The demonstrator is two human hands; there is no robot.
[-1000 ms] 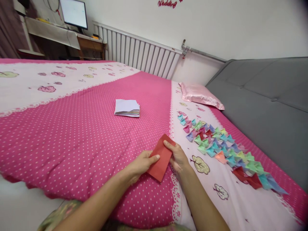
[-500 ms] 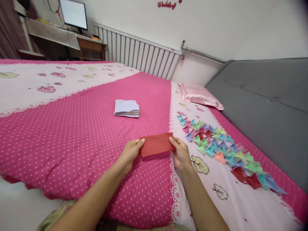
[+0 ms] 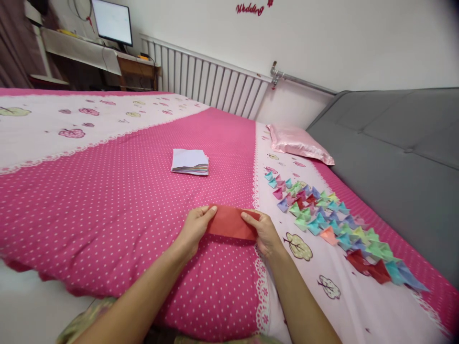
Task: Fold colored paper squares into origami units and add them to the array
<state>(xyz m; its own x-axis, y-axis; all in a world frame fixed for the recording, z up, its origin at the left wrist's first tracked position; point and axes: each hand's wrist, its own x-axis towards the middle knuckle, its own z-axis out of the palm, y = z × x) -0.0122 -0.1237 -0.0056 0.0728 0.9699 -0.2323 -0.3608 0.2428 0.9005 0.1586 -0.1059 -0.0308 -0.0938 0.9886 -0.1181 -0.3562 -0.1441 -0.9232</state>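
A folded red paper (image 3: 229, 222) lies low over the pink dotted bedspread (image 3: 125, 191), held between both my hands. My left hand (image 3: 193, 229) pinches its left end, fingers closed on the edge. My right hand (image 3: 263, 231) grips its right end, with the thumb on top. To the right, several small folded paper shapes (image 3: 322, 215) in blue, green, pink and red lie in a long band on the pale part of the cover. A stack of paper sheets (image 3: 189, 161), white on top, sits further up the bed.
A pink satin pillow (image 3: 299, 143) lies by the grey padded headboard (image 3: 398, 162) on the right. A white radiator (image 3: 208, 81) lines the far wall. A monitor (image 3: 112, 21) stands on a desk at the back left. The bed's near edge runs below my forearms.
The red paper turned from slanted to level between my hands, then came down closer to the bedspread. My right thumb now lies across its top right end.
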